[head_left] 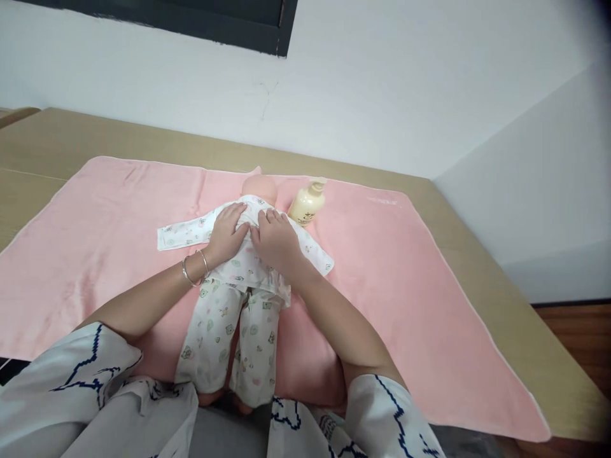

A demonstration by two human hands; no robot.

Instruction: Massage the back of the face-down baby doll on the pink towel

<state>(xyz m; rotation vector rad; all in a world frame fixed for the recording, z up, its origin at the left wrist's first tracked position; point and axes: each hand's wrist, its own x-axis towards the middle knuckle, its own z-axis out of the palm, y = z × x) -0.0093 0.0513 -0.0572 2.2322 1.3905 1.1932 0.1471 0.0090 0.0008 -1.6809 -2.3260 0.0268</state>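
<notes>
A baby doll (pixel 260 186) lies stretched out, its bald head at the far end and its feet toward me; no face shows. It wears a white patterned top (pixel 238 270) and matching trousers (pixel 258 346). My left hand (pixel 228 234) rests on the left side of the upper top, fingers extended. Beside it, my right hand (pixel 278 242) lies on the right side, its fingers over the cloth near the doll's shoulder. The two thumbs come close together in the middle. A cream-coloured bottle (pixel 305 205) lies or leans just right of the doll's head.
Under the doll a pink blanket (pixel 391 299) covers much of the wooden table (pixel 515 324). A white wall (pixel 363 95) rises behind the table's far edge, with a dark frame (pixel 229 25) above. Wooden floor (pixel 577 331) shows at the right.
</notes>
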